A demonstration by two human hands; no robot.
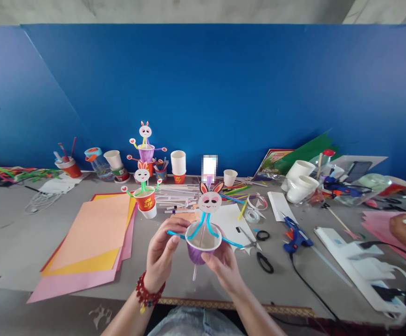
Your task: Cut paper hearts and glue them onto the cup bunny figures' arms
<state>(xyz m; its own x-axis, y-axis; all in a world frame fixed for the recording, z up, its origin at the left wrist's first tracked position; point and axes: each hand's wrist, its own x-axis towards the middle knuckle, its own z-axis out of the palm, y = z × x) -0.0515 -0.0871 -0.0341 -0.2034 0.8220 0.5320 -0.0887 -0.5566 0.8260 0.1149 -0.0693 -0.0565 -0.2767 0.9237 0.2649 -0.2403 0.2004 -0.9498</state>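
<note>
The right fingers (210, 260) grip the purple cup (195, 255), its rabbit head (210, 202) above them; the left fingers (172, 244) curl about a blue arm (172, 233), whether pinching it I cannot tell. Arm adjustment seems in hand; the next move needs a steady cup.

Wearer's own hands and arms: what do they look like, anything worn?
Left hand: ungloved, with a red beaded bracelet at the wrist, several strands thick, some darker beads, a small yellowish charm. Right hand: ungloved, nothing visible on the wrist. No sleeves show on either forearm.
</note>
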